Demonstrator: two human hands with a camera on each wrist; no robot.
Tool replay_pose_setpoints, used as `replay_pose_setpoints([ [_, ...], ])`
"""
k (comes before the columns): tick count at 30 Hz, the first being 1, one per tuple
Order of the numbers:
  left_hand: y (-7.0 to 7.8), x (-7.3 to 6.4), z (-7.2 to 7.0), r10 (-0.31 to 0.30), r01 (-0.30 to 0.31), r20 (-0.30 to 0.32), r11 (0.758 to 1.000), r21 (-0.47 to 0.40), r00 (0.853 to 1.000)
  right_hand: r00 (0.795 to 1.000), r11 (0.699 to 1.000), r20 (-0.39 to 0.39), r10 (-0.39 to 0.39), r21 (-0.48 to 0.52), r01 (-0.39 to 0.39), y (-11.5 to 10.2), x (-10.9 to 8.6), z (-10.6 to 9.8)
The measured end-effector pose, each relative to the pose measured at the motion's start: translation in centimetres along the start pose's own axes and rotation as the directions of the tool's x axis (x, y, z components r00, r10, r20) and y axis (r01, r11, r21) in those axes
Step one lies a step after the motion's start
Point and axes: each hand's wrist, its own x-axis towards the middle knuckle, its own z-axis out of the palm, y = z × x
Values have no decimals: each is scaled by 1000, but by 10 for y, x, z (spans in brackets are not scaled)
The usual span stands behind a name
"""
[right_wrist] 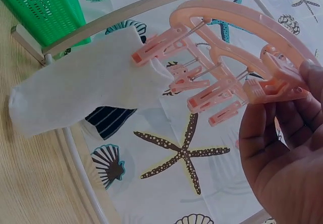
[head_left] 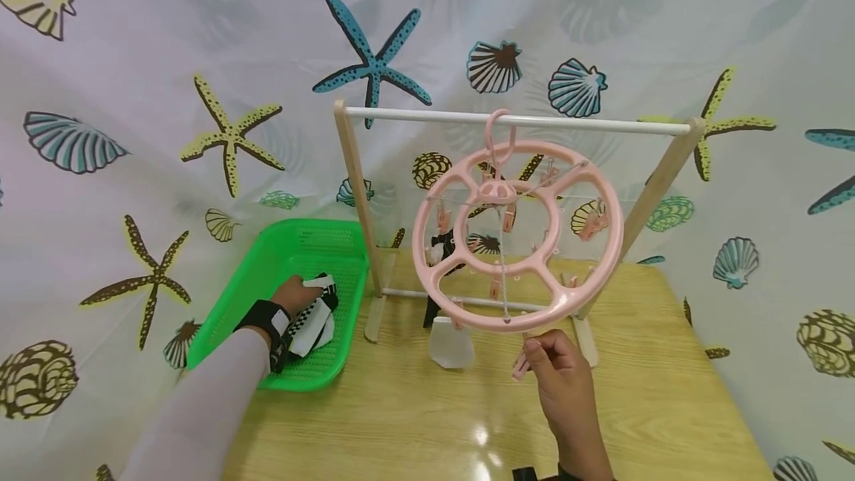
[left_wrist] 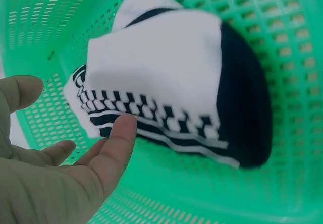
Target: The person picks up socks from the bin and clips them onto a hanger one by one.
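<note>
My left hand (head_left: 292, 294) reaches into a green basket (head_left: 234, 292) at the left. Its fingers are spread in the left wrist view, one fingertip right at the checkered edge of black-and-white socks (left_wrist: 161, 62) bunched in the basket. At the lower rim of a round pink drying hanger (head_left: 611, 236), my right hand (head_left: 564, 373) pinches a pink clothespin (right_wrist: 275, 82) between thumb and fingers. A white sock (right_wrist: 75, 82) hangs from another clothespin (right_wrist: 159, 47) beside it. Behind that sock, a dark striped sock (right_wrist: 112, 120) shows in part.
The hanger hooks over the white bar (head_left: 427, 117) of a wooden-sided rack (head_left: 354, 177) on the wooden table (head_left: 374, 421). Several more clothespins (right_wrist: 214, 95) dangle from the ring. A curtain (head_left: 280, 36) with shells and starfish surrounds the table.
</note>
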Motion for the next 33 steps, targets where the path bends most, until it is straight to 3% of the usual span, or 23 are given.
replay_pose_setpoints([
  [4,2,-5,1,-38,38,-3,999,-19,999,1000,1000,20,13,15,-13,0,-1,-1],
  [9,0,-11,5,-28,27,-46,1000,-9,999,999,1000,31,11,29,-12,1,-3,-2],
  [16,-1,-7,13,-16,17,-70,1000,6,997,999,999,36,-19,27,18,1,-3,-2],
  [23,7,-11,15,91,-80,-165,994,73,982,995,993,40,-95,72,92,1,-2,-1],
  [33,11,-10,13,173,-168,-235,985,41,956,999,1000,32,25,16,-25,1,-2,-2],
])
